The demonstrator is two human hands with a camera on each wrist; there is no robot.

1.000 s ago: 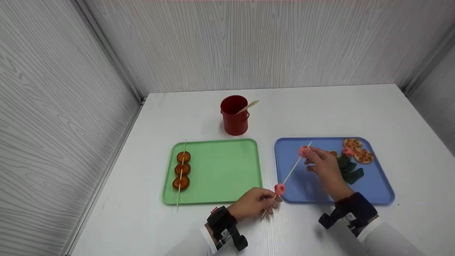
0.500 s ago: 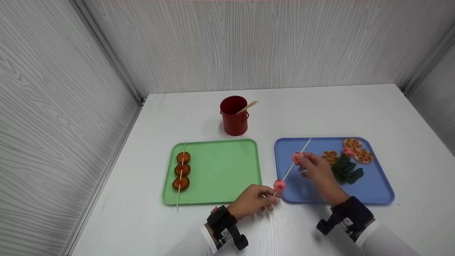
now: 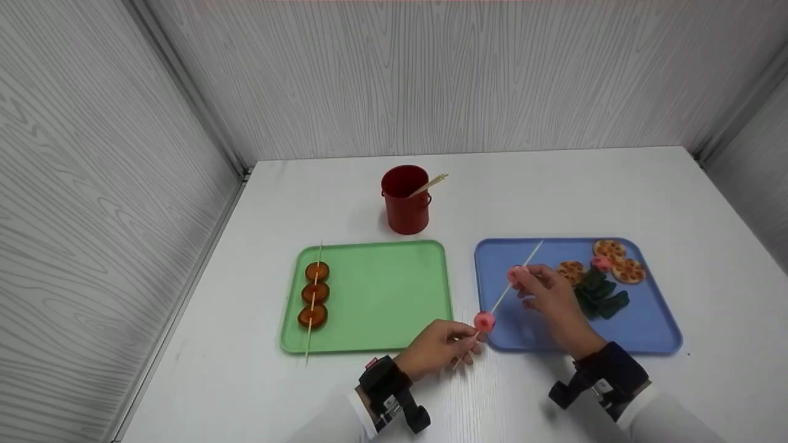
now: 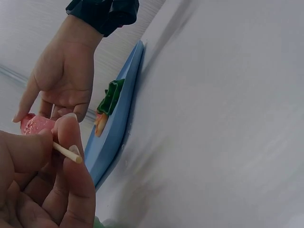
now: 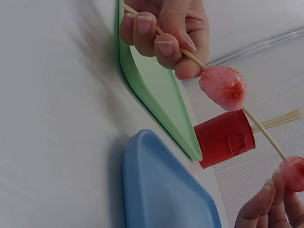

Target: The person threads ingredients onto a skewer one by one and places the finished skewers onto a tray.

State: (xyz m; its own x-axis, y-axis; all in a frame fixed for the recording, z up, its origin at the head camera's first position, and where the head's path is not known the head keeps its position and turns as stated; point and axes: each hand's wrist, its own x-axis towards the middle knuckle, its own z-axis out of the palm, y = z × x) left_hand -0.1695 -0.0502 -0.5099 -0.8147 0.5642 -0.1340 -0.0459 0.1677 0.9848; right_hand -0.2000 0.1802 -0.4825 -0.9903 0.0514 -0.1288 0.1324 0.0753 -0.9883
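Low between the two trays, my left hand point(image 3: 438, 349) pinches a thin wooden skewer point(image 3: 502, 299) near its lower end. A pink ball-shaped food piece point(image 3: 484, 322) is threaded on the skewer just above those fingers. Higher up the stick, my right hand point(image 3: 552, 300) pinches a second pink ball point(image 3: 514, 275) between thumb and fingers, and the bare tip sticks out past it over the blue tray point(image 3: 517, 335). In the right wrist view both the near pink ball point(image 5: 223, 88) and the far one point(image 5: 294, 173) sit on the skewer, with a length of bare stick between them.
On the blue tray lie lotus-root slices point(image 3: 629, 271), green leafy pieces point(image 3: 609, 304) and another pink ball point(image 3: 601, 263). The green tray point(image 3: 394, 295) carries a skewer of three brown rounds point(image 3: 315, 293). Behind stands a red bucket point(image 3: 407, 212) holding several skewers point(image 3: 434, 183).
My right hand and the upper pink ball have moved down the skewer from near its tip, leaving more bare stick above. My left hand has stayed almost in place.
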